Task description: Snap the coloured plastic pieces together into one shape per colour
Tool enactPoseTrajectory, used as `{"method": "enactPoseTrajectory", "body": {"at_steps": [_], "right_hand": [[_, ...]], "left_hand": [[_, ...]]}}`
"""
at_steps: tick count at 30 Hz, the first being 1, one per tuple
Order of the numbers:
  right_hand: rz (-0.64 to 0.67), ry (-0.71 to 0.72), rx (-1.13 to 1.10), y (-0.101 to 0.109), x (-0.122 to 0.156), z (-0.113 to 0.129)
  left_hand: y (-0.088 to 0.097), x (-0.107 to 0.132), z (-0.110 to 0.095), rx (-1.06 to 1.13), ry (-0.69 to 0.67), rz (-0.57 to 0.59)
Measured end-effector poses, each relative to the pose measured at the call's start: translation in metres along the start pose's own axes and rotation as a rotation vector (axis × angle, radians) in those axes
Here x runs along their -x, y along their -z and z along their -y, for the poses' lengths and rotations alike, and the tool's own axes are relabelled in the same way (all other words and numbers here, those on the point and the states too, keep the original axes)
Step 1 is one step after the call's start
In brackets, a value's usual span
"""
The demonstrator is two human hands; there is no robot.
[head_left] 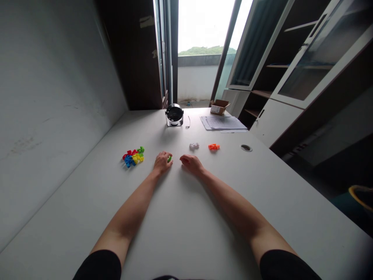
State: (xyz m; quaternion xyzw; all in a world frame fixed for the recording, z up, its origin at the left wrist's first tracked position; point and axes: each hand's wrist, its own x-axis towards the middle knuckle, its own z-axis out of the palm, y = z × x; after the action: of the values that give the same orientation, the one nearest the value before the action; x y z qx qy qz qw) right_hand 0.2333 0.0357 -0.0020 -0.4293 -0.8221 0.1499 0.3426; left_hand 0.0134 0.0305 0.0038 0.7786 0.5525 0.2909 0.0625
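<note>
My left hand (162,161) rests on the white table (186,217), its fingers closed round a small green plastic piece (169,158). A hand's width to the right, my right hand (190,162) lies on the table with its fingers curled in; nothing shows in it. To the left of my left hand lies a small heap of red, blue, yellow and green plastic pieces (133,156). Beyond my right hand sit a white piece (194,146) and an orange piece (213,146).
A small round black and silver device (174,114) stands at the table's far edge, with a stack of papers (223,123) and a small cardboard box (219,106) to its right. A cable hole (246,147) is at the right. A wall runs along the left; cabinets stand on the right.
</note>
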Motion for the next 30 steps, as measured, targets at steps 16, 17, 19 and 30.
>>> {"method": "enactPoseTrajectory", "body": {"at_steps": [16, 17, 19, 30], "right_hand": [[-0.001, -0.026, 0.025, 0.001, 0.000, 0.000], [-0.002, -0.029, 0.022, 0.001, 0.000, 0.000], [-0.005, -0.032, 0.008, 0.002, 0.000, 0.002], [0.044, 0.018, -0.087, 0.000, 0.000, 0.004]], "left_hand": [[-0.001, 0.004, -0.011, 0.260, -0.029, 0.094], [-0.001, 0.003, -0.012, 0.283, -0.016, 0.092], [-0.002, 0.004, -0.013, 0.320, 0.010, 0.095], [-0.001, 0.004, -0.017, 0.326, 0.001, 0.121]]}}
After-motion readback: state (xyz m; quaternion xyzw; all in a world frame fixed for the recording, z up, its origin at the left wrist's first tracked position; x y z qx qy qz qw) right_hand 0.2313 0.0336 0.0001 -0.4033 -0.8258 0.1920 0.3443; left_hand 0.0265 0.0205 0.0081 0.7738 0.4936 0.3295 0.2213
